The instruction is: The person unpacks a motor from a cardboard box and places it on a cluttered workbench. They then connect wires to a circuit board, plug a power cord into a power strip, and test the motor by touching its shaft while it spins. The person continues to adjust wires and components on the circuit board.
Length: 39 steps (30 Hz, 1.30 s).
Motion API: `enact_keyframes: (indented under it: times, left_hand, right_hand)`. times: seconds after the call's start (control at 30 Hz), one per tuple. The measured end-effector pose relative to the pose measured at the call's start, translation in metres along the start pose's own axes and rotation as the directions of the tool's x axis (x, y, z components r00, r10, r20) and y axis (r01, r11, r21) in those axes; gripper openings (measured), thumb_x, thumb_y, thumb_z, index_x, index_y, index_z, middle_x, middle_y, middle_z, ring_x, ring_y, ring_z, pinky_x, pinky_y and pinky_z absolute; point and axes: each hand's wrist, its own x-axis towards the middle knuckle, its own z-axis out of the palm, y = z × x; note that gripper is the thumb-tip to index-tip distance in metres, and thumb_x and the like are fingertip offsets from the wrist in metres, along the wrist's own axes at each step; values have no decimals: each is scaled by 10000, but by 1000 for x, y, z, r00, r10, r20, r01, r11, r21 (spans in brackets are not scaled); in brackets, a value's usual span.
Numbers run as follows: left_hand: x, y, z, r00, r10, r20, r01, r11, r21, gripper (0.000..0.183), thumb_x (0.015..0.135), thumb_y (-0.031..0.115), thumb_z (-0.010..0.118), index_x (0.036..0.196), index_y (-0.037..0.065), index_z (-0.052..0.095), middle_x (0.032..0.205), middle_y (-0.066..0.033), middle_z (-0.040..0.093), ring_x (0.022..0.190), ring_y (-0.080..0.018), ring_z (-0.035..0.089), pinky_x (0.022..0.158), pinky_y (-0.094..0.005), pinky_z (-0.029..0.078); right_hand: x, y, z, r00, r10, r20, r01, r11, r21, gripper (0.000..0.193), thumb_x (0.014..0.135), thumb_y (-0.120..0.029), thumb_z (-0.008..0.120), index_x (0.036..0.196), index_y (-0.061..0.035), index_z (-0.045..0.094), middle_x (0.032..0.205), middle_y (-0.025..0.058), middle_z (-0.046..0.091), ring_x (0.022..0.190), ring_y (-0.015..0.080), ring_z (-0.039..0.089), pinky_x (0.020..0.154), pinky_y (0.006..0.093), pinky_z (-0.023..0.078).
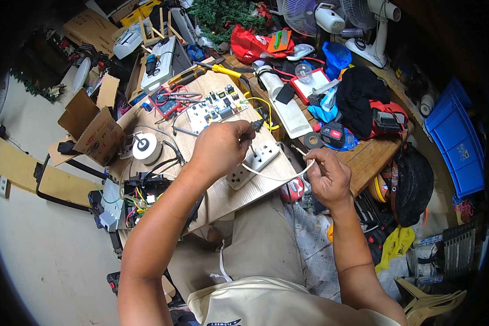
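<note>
A white power strip (267,154) lies at a slant near the front right edge of the wooden board (223,200). Above it my left hand (223,146) is closed in a pinch; a thin dark rod (252,150) reaches from its fingertips down toward the sockets. What the rod belongs to is hidden by the fingers. A white cord (277,179) loops from beside the strip to my right hand (330,176), which pinches it off the board's right edge. A thin tip juts out from those fingers, too small to name.
Behind my left hand lie a circuit board (217,107) and a red multimeter (164,103). A white round motor (146,149) and a wired dark assembly (146,187) stand at left. Black tape (313,140) and a battery pack (333,134) sit on the bench at right.
</note>
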Motion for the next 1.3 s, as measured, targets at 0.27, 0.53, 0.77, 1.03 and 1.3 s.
enact_keyframes:
  times: [0.27, 0.53, 0.77, 1.03, 1.3]
  left_hand:
    - [-4, 0, 4, 1000, 5, 4, -5, 997, 82, 133, 909, 164, 736, 1025, 119, 780, 932, -141, 773, 853, -345, 748, 782, -428, 589]
    - [7, -2, 15, 998, 58, 20, -61, 971, 230, 167, 867, 132, 715, 1015, 138, 793, 898, -134, 771, 824, -367, 741, 761, -464, 589]
    - [6, -4, 13, 999, 38, 35, -45, 971, 234, 180, 860, 146, 719, 1021, 140, 799, 916, -138, 773, 842, -367, 744, 776, -471, 589]
    - [11, 9, 17, 999, 40, 31, -46, 969, 242, 183, 808, 128, 698, 965, 143, 789, 879, -192, 750, 864, -396, 735, 793, -495, 580]
    - [12, 10, 13, 999, 26, 33, -34, 960, 276, 141, 866, 192, 727, 981, 139, 790, 889, -178, 750, 841, -403, 726, 770, -506, 577]
  right_hand:
    - [9, 3, 4, 999, -1, 32, 1, 1000, -5, 119, 923, -21, 634, 1031, -13, 683, 859, 100, 674, 762, 197, 677, 698, 315, 531]
    - [53, 17, 14, 937, 8, 348, -26, 999, 47, 185, 897, -2, 595, 1065, -17, 672, 910, 162, 704, 793, 322, 706, 717, 380, 543]
    - [84, 23, 22, 810, -136, 571, 167, 986, -2, 186, 869, -83, 636, 1038, -14, 602, 904, 212, 669, 888, 443, 669, 789, 531, 534]
    - [110, 11, 28, 616, -118, 779, 216, 976, -23, 163, 887, -74, 641, 1043, -36, 613, 921, 199, 674, 902, 428, 665, 792, 522, 522]
    - [125, 11, 35, 554, -137, 821, 231, 973, 6, 160, 865, -56, 656, 1016, -23, 613, 911, 206, 687, 905, 432, 675, 798, 524, 527]
